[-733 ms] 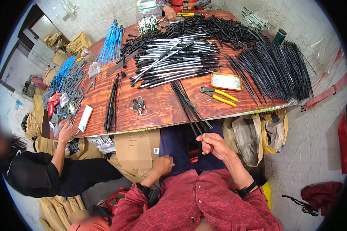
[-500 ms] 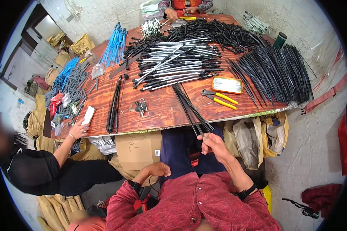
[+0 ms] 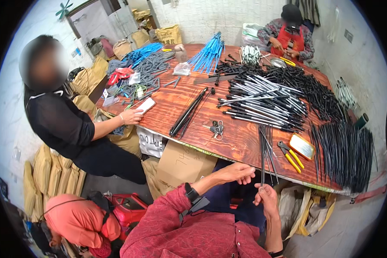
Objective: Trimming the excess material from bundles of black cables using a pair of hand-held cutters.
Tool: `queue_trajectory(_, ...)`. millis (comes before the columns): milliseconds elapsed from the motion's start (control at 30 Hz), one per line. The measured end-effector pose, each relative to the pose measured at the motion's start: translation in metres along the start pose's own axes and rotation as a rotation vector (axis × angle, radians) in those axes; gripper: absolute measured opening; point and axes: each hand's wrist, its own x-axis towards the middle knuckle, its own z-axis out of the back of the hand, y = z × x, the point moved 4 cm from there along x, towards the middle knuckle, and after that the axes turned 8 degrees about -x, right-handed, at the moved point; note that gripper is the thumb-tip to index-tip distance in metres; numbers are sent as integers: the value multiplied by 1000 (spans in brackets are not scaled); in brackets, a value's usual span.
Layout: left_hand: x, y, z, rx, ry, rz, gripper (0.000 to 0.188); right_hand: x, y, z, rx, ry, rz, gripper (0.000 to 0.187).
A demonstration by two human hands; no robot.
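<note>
Room: a workshop with a pale wall, sacks and cardboard boxes on the floor around a long wooden counter point(image 3: 245, 142)
Counter: covered with heaps of black rods point(image 3: 262, 101), a bunch of blue rods point(image 3: 208, 56) at the far end, scissors point(image 3: 217, 128) near the middle, yellow-handled pliers point(image 3: 290, 155) and a small flat tin point(image 3: 302, 146) toward the near right edge
Right hand: right hand point(image 3: 265, 197), below the near counter edge, closed around the lower end of a thin black rod point(image 3: 262, 170) that stands nearly upright
Left hand: left hand point(image 3: 238, 173), fingers loosely curled, just beside the same rod; whether it touches or grips it I cannot tell
Rod bundle: a small bundle of black rods point(image 3: 267, 148) lies on the counter edge just above both hands
Others: a person in black point(image 3: 69, 124) rests a hand on a white phone point(image 3: 145, 105); another in a red apron point(image 3: 290, 36) sits at the far end
</note>
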Motion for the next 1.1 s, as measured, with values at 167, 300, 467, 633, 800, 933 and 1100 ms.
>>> queue_trajectory(167, 22, 1, -12, 115, -109, -92, 35, -8, 9, -1, 52, 87, 28, 37)
queue_trajectory(300, 35, 9, -16, -108, -65, -126, 32, -9, 12, 6, 173, 83, 36, 34)
queue_trajectory(467, 24, -2, 1, -291, -163, -155, 37, 2, 7, -4, 153, 185, 7, 36)
queue_trajectory(633, 32, -10, 0, -362, -153, -198, 40, -3, 11, -9, 92, 286, 78, 38)
queue_trajectory(800, 31, -40, -2, -455, -178, -340, 41, -9, 15, -7, 40, 391, 119, 39)
queue_trajectory(933, 25, -68, 1, -493, -222, -442, 41, -11, 20, -12, 5, 428, 157, 38)
queue_trajectory(1100, 18, -90, 8, -450, -266, -500, 40, -11, 29, -17, -70, 502, 205, 37)
